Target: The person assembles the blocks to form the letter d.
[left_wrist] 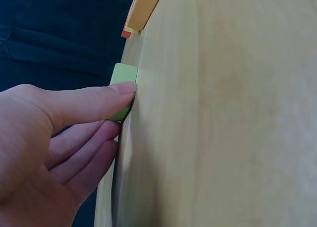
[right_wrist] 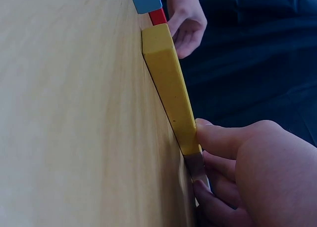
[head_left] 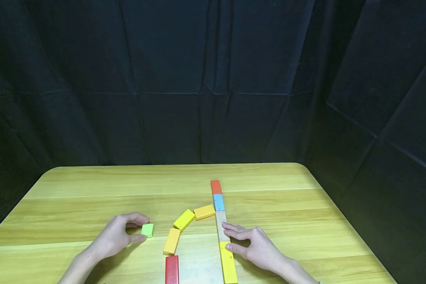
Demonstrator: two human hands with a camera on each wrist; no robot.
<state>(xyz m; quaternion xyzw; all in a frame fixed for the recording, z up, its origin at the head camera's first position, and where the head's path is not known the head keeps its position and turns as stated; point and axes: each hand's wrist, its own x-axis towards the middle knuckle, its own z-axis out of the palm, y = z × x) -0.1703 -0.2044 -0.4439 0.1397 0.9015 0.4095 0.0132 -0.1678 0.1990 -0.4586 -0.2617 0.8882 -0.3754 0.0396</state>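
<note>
My left hand [head_left: 115,236] pinches a small green block [head_left: 147,230] between thumb and fingers, left of the curved line of blocks. In the left wrist view the thumb lies across the face of the green block [left_wrist: 124,74], close over the table. The right hand [head_left: 259,248] rests along a straight row of blocks. Its thumb touches the long yellow block [head_left: 228,264], while the fingertips lie on the plain wood block [head_left: 221,225] just beyond. Seen from the right wrist, the thumb presses near one end of the yellow block [right_wrist: 171,88].
Past the plain wood block, a blue block [head_left: 218,202] and an orange-red block [head_left: 216,187] extend the row. An orange block [head_left: 204,212], a yellow block [head_left: 184,219], another orange block [head_left: 171,241] and a red block [head_left: 172,270] form a curve. Dark cloth [head_left: 170,79] hangs behind the table.
</note>
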